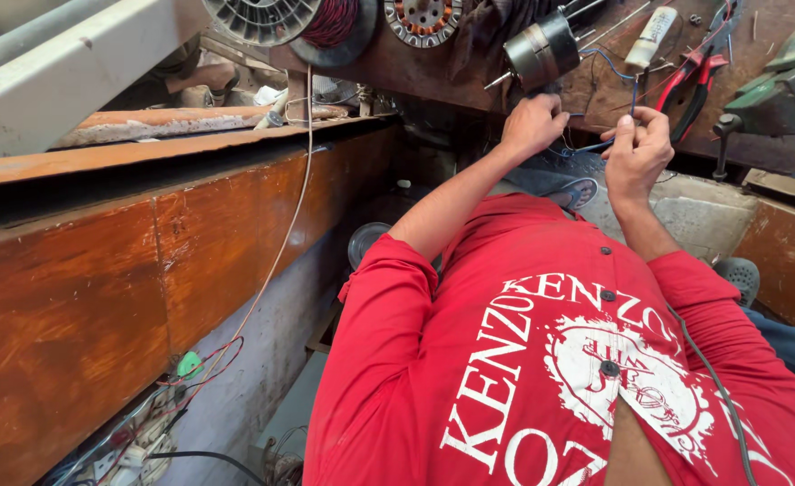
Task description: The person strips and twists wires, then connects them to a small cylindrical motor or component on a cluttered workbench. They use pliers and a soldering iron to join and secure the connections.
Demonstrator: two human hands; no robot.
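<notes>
in the head view, the left hand [533,124] is seen closed, its fingers curled together around thin wires just under a round grey motor part [542,49] that rests at the edge of the wooden workbench [415,67]. the right hand [636,148] is held just beside it, thumb and fingers pinched together on a thin blue wire [615,70], which is led up from the fingers onto the bench towards the motor part. the two hands are kept near each other but apart. red-handled pliers [696,76] are laid on the bench just beyond the right hand, and a white tube [650,38] is laid between the pliers and the motor part. a green vise [789,85] is seen at the right edge. a spool of reddish wire [330,22] and a finned metal disc [258,18] are seen at the top, well apart from the hands. a red shirt [505,360] fills the lower frame.
</notes>
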